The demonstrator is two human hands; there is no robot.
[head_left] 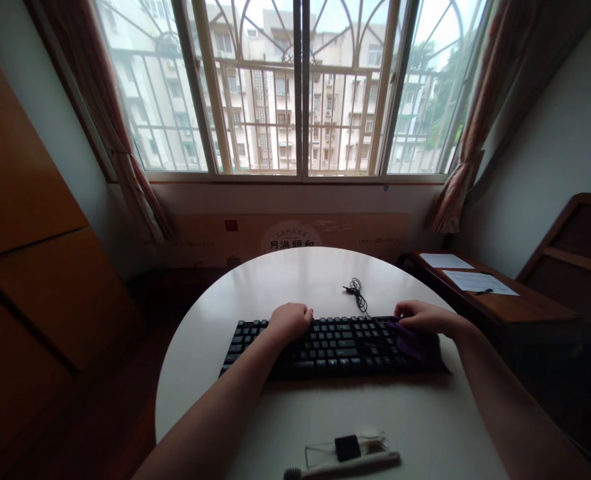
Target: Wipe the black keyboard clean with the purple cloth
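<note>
A black keyboard [332,343] lies across the white round table. My left hand [291,321] rests over its upper middle, fingers curled around the back edge. At the right end, my right hand [422,316] pinches a purple cloth [411,343] against the number pad side, and the cloth hides the keys there. The keyboard's coiled cable [358,293] lies behind it. Nearer to me are a wire keycap puller [347,448] with a black middle and a brush [350,465] with a white handle and grey bristles.
The round table's [200,413] edge curves around the keyboard. To the right stands a wooden side table [535,305] with printed papers [480,282] and a dark pen [484,291]. A wooden chair [575,257] is beyond it. A long printed box [375,233] leans under the window.
</note>
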